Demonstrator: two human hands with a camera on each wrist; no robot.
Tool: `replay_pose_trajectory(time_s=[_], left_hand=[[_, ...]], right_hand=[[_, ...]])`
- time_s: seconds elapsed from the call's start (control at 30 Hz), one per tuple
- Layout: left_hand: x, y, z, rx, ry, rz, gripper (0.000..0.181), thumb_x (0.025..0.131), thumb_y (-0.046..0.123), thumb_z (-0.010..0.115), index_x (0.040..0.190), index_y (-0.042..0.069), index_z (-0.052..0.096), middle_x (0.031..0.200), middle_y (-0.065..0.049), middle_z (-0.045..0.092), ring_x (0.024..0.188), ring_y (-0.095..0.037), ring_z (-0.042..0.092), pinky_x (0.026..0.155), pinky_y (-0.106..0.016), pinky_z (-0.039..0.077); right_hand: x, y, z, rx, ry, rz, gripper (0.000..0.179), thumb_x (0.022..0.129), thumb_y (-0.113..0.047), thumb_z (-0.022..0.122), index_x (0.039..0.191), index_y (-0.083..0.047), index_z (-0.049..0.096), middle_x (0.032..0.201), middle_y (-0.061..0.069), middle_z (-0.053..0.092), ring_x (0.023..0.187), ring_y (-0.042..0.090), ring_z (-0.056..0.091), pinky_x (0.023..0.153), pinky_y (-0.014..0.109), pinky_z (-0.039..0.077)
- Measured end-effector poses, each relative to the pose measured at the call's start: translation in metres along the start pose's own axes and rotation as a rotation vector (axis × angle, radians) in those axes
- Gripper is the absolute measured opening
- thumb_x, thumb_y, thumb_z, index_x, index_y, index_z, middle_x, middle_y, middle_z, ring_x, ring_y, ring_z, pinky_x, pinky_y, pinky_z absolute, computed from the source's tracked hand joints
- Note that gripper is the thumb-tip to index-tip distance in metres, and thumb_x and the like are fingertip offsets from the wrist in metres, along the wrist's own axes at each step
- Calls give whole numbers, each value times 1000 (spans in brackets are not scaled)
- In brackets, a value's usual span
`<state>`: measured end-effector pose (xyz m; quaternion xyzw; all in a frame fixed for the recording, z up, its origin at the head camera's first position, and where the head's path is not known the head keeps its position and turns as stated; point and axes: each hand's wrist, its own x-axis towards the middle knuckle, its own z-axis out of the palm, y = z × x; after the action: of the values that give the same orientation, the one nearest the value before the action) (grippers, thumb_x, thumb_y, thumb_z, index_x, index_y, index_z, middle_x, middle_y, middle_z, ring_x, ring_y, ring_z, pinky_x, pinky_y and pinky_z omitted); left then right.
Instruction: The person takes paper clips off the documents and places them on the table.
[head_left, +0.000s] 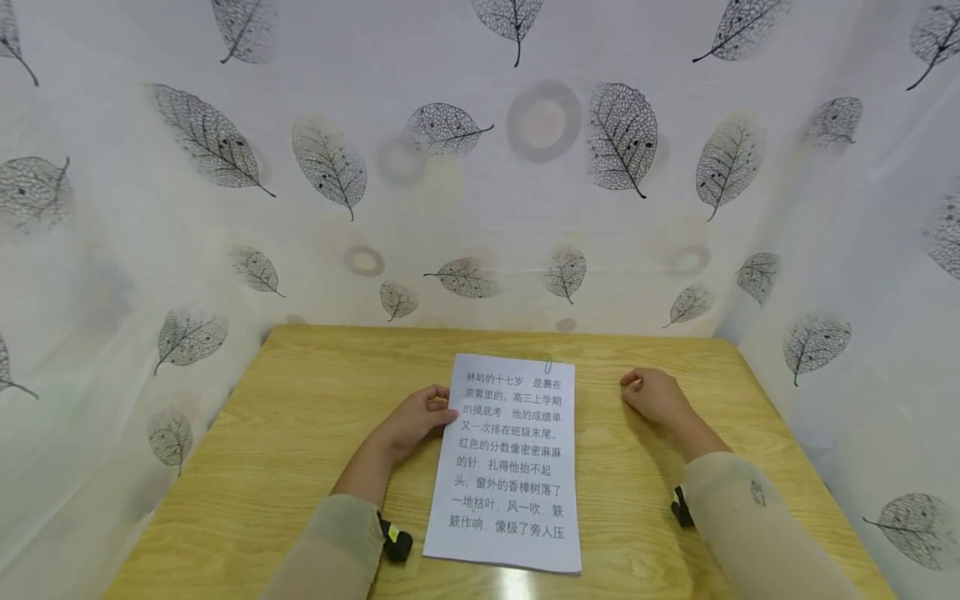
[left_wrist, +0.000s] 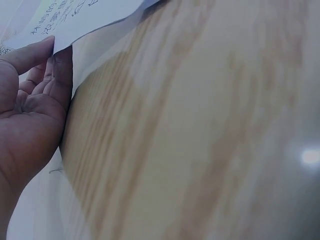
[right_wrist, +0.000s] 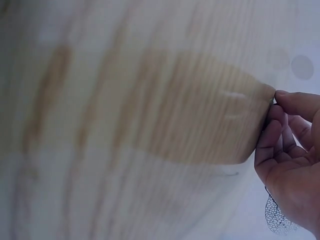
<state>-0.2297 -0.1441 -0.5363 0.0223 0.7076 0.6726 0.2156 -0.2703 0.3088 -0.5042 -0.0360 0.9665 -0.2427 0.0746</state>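
Observation:
A stack of white paper sheets (head_left: 510,467) printed with large Chinese characters lies upright to the viewer on the table. A paper clip (head_left: 548,366) sits on its top edge, toward the right corner. My left hand (head_left: 414,423) pinches the stack's upper left edge; in the left wrist view the thumb lies on top of the paper (left_wrist: 95,22) and fingers are beneath it. To the right of the stack, apart from it, my right hand (head_left: 656,398) pinches a small green thing (right_wrist: 272,101) between thumb and fingertip. Most of that small thing is hidden by the fingers.
The wooden table (head_left: 322,367) reaches back to a pale curtain (head_left: 450,217) with a leaf print, which also hangs at both sides. A black wrist device (head_left: 395,540) is at the left sleeve, another (head_left: 682,507) at the right sleeve.

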Motion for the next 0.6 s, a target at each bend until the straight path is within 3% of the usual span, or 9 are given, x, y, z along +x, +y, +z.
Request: replay_pose_trajectory(time_s=[0.4,0.5,0.6], left_hand=[[0,1,1,8,10,2,30,105,7,68,133,4,57,113,-6,79,101,-18,74,93,-29,56],[0,1,1,7,8,3,30,105,7,68,133,4,57,113,-7,79,101,-18,74,93,-28,56],[-1,1,1,3,2,3,30,105,6,68,133,4,56,114,-7,79,102,-18,74,93,-29,57]], right_hand=[[1,0,-4,9,-24,4,38,100,-17,70,133,1,68,110,21,76,95,32,72,86,49,58],[-1,0,-6,68,-27,29,45,100,-16,69,140,3,63,110,22,75,87,26,70,78,43,57],[-4,-3,-9,211,15,78,48,105,-17,62,148,3,56,112,23,71,78,20,65,67,37,54]])
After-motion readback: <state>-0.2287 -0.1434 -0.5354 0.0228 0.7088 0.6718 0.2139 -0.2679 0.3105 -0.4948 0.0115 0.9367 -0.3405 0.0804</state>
